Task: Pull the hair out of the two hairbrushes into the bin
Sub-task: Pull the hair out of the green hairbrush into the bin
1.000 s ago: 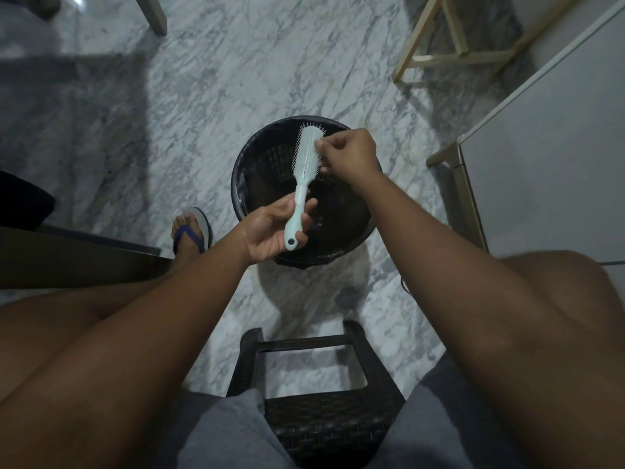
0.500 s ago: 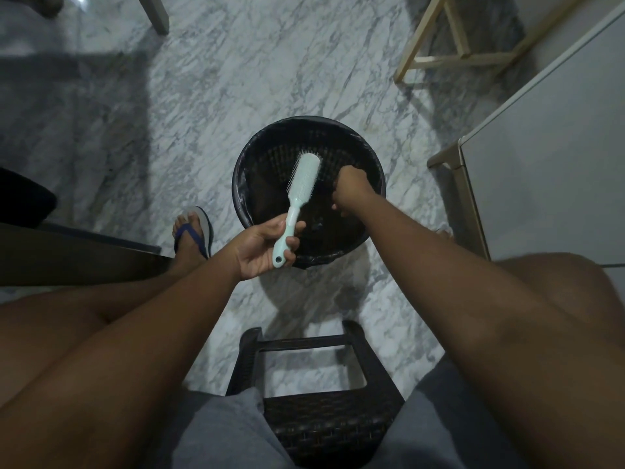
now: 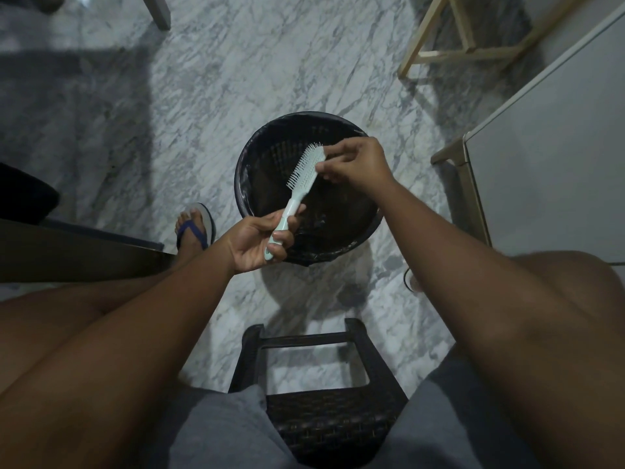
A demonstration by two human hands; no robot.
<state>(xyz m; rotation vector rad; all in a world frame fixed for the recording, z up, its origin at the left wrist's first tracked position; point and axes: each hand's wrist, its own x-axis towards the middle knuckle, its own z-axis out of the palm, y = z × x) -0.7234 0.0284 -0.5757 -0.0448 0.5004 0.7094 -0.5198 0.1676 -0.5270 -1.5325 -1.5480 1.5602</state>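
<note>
A pale mint hairbrush [image 3: 306,170] is held over a round black bin [image 3: 257,157] on the marble floor. My left hand [image 3: 260,240] is shut on the brush's handle, with the head tilted up and to the right and the bristles facing left. My right hand [image 3: 355,160] pinches at the right side of the brush head near its tip. Whether hair is between those fingers is too small to tell. Only one hairbrush is in view.
I sit on a dark woven stool [image 3: 324,411] with my knees apart. My left foot in a blue flip-flop [image 3: 196,225] is left of the bin. A white cabinet [image 3: 554,157] stands at right, and wooden furniture legs [image 3: 436,52] stand at the back right.
My right hand dipped down into the bin, then rose back to the brush head. The brush has turned so its bristles face left, and its head leans more to the right.
</note>
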